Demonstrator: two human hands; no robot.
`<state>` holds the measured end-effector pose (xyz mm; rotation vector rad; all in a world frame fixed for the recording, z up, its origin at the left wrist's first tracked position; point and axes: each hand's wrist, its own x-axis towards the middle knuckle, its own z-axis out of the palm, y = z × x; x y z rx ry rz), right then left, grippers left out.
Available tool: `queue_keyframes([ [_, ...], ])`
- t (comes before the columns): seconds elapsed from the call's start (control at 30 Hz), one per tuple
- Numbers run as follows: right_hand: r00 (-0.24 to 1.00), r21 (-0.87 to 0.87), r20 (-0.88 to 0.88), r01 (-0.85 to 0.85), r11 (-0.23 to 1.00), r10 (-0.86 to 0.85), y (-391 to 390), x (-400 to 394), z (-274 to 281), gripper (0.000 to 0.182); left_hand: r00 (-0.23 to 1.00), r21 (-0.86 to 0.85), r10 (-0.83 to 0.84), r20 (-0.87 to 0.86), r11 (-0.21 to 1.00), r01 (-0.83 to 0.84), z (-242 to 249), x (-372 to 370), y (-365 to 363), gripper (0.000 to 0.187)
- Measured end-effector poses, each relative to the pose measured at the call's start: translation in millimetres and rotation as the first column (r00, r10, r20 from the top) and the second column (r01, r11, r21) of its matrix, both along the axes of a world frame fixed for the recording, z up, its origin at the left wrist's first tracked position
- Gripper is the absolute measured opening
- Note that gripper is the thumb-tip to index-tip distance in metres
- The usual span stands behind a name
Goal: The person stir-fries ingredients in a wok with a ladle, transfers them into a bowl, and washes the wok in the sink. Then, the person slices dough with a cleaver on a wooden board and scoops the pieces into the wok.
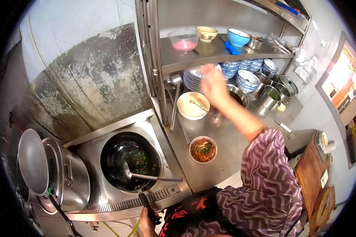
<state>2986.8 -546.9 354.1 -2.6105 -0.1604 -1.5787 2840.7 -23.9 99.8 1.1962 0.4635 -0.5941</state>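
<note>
My left hand (147, 224) is closed around the end of the black wok handle (146, 203) at the stove's front edge. In the black wok (110, 162) lie chopped greens (135, 157), and a metal ladle (152, 177) rests across its rim. My right hand (215, 85) reaches out over the counter to the stack of patterned plates (192, 81); its fingers are blurred by motion and overlap the top plate. Below that arm stand a white bowl (188, 114) of pale contents with a spoon (199, 106) and a bowl of red and green food (203, 150).
Blue-and-white bowls (248, 81) and metal pots (269, 96) line the counter's back. A metal shelf (225, 57) hangs above, holding a blue bowl (238, 37) and a plastic tub (183, 40). A large steel pot (77, 181) stands left of the wok.
</note>
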Motion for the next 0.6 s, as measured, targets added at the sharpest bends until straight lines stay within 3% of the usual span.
queue_keyframes([
  [0.03,0.976,-0.124,0.097,0.208,0.970,-0.197,-43.6,9.8,16.3,0.034,0.999,-0.078,0.048,-0.024,0.996,-0.050,-5.9,-1.2,1.8,0.034],
  [0.1,0.827,-0.114,0.137,0.559,0.821,-0.545,-110.5,23.8,36.6,0.039,0.998,0.019,0.066,0.026,0.998,-0.066,2.9,-3.6,-6.3,0.044],
  [0.17,0.559,-0.106,-0.304,0.785,0.610,-0.771,-164.7,37.0,49.7,0.047,0.997,0.052,0.046,0.055,0.997,-0.049,9.1,-5.4,-7.2,0.052],
  [0.2,0.475,-0.056,-0.494,0.818,0.572,-0.728,-182.9,44.4,55.9,0.046,0.998,0.035,-0.007,0.062,0.999,0.005,3.4,-5.9,-1.0,0.054],
  [0.23,0.446,-0.113,-0.638,0.752,0.650,-0.628,-220.7,53.1,55.9,0.042,0.998,-0.026,-0.006,0.059,1.000,0.007,-4.6,-8.5,5.2,0.054],
  [0.3,0.442,-0.218,-0.627,0.691,0.689,-0.641,-241.1,55.1,58.3,0.038,1.000,-0.044,-0.020,0.011,0.999,0.021,-14.4,-7.5,12.2,0.051],
  [0.37,0.448,-0.190,-0.632,0.702,0.687,-0.633,-226.3,51.8,68.4,0.046,0.998,-0.071,-0.060,0.016,0.996,0.061,-15.8,-8.5,16.5,0.043],
  [0.43,0.509,-0.096,-0.639,0.691,0.717,-0.576,-218.4,35.4,71.4,0.056,0.998,0.044,-0.045,-0.040,0.998,0.047,-51.0,-16.2,36.4,0.033],
  [0.47,0.553,-0.022,-0.656,0.667,0.745,-0.514,-208.1,17.0,72.4,0.054,0.995,0.069,-0.019,-0.101,0.997,0.026,-68.8,-18.9,54.2,0.029],
  [0.5,0.640,0.112,-0.646,0.619,0.778,-0.416,-227.6,1.0,60.1,0.052,0.992,0.176,-0.012,-0.128,0.984,0.035,-56.7,-20.6,54.9,0.025],
  [0.53,0.713,0.305,-0.647,0.565,0.767,-0.268,-193.4,-33.1,58.1,0.046,0.989,0.273,-0.010,-0.144,0.961,0.050,-39.4,-19.1,47.8,0.021],
  [0.57,0.891,0.455,-0.432,0.349,0.819,-0.140,-172.0,-64.4,37.4,0.044,0.983,0.330,-0.083,-0.165,0.934,0.134,-30.6,-19.3,50.1,0.020],
  [0.6,0.798,0.513,-0.593,0.475,0.715,-0.105,-147.8,-95.4,34.6,0.047,0.956,0.274,-0.131,-0.261,0.940,0.204,-48.9,-18.8,65.0,0.019],
])
